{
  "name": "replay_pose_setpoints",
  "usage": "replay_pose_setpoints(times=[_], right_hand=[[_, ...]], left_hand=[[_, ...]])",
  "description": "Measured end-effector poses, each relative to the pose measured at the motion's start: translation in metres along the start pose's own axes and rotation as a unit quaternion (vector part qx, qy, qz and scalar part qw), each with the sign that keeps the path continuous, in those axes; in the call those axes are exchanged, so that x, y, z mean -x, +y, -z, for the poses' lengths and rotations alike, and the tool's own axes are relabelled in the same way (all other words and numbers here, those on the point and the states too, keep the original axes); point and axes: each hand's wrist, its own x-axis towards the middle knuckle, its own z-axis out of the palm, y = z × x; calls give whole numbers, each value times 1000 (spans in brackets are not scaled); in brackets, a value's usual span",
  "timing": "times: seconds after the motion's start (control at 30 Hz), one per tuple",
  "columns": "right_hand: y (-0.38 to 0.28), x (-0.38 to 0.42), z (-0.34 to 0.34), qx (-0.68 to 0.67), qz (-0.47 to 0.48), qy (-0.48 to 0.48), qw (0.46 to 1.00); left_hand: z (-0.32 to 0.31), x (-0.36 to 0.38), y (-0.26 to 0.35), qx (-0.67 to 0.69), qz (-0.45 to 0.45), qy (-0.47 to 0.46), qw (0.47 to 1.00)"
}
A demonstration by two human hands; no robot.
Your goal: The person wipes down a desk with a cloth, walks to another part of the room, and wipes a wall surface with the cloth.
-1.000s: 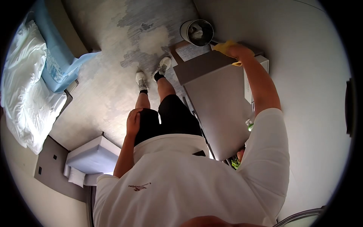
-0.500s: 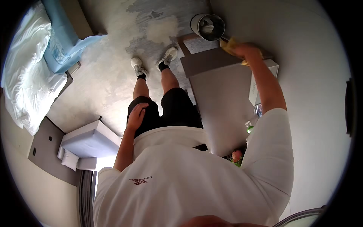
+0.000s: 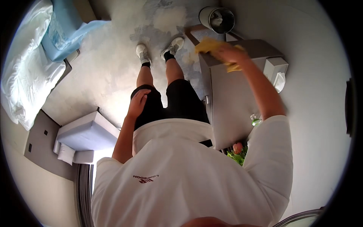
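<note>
My right hand (image 3: pixel 232 55) is closed on a yellow cloth (image 3: pixel 208 45), over the far end of a grey-brown cabinet top (image 3: pixel 232 89). Motion blurs both the hand and the cloth. Part of the cloth hangs past the cabinet's left edge. Against my thigh, on the black shorts, lies my left hand (image 3: pixel 137 103), its fingers loosely stretched out and holding nothing. A white tissue box (image 3: pixel 273 68) stands at the right side of the cabinet top. Nearer my body is a small clear and green item (image 3: pixel 255 120).
A bin (image 3: pixel 206 17) with a liner stands beyond the cabinet. Pink flowers with green leaves (image 3: pixel 236 155) are near my right side. At the left are a bed with white bedding (image 3: pixel 26 75), blue fabric (image 3: pixel 60 38) and a sofa (image 3: pixel 89 136).
My right hand has swept left with the yellow cloth, from near the bin and box to the cabinet's far left corner. The view has shifted slightly, and more of the tissue box shows.
</note>
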Motion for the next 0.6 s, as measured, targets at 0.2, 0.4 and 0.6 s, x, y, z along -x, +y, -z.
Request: replay_pose_setpoints(times=[0.2, 0.4, 0.6], right_hand=[[158, -10, -22, 327, -60, 3, 943], [-56, -31, 15, -12, -125, -35, 991], [-110, -18, 0, 32, -91, 33, 995]], left_hand=[[23, 32, -41, 22, 18, 28, 999], [45, 43, -55, 57, 6, 49, 997], [50, -1, -29, 70, -114, 5, 991]])
